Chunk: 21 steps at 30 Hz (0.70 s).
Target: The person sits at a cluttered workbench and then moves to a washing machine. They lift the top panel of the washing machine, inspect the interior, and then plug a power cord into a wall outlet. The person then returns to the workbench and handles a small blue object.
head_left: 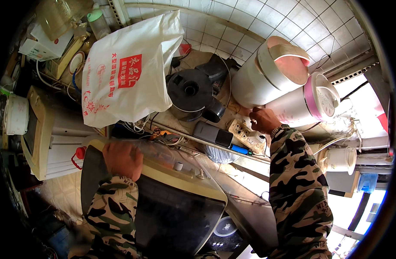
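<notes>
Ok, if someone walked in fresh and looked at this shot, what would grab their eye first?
Probably the big white plastic bag with red print, hanging upper left over the cluttered shelf. Next, the two white and pink cooker-like appliances upper right, with the right hand at the power strip just below them. The left hand rests on the clear cover of a dark-lidded machine at the bottom.

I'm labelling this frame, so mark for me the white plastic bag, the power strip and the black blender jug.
white plastic bag (129, 69), head view, on its printed front.
power strip (242, 131), head view, on its socket face.
black blender jug (190, 90), head view, on its round lid.
</notes>
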Motion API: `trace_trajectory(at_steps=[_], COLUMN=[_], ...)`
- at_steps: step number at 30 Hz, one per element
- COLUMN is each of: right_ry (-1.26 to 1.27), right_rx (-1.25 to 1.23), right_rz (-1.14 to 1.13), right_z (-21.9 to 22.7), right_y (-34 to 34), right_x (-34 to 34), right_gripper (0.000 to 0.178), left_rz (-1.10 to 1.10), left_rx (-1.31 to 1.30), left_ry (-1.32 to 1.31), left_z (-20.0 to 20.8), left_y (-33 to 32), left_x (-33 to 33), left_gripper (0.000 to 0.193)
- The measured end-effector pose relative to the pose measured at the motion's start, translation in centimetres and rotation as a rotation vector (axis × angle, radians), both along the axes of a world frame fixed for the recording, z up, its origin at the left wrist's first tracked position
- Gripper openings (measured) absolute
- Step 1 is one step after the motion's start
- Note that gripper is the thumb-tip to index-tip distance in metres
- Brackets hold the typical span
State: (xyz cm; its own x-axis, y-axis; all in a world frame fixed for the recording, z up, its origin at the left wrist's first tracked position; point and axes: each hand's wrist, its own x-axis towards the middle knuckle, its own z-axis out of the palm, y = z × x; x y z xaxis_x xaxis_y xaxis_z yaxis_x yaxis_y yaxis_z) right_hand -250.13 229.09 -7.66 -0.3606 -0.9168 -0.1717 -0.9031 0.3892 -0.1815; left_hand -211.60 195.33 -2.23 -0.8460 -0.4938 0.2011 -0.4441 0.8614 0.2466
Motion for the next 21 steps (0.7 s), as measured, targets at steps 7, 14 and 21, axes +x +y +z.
trace_trajectory(at_steps=[7,14,21], right_ry=[-0.081,-0.127,-0.139], right_rx=[0.007,-0.255,-0.267], right_rz=[-0.072,0.053,0.327], right_z=[8.9,19.6,26.6], right_y=[-0.8,-1.6,-4.4], right_x=[1.3,10.1,26.9], right_gripper=[0.01,0.014,0.009], left_rz=[0.046,-0.019,0.003], left_rx=[-0.051,-0.019,1.035], left_ry=[-0.005,0.156,0.686], left_z=[-0.5,-0.6,0.6], left_y=[-0.1,-0.1,6.7], left_x=[1.1,0.9,3.6], left_gripper=[0.013,0.015,0.025])
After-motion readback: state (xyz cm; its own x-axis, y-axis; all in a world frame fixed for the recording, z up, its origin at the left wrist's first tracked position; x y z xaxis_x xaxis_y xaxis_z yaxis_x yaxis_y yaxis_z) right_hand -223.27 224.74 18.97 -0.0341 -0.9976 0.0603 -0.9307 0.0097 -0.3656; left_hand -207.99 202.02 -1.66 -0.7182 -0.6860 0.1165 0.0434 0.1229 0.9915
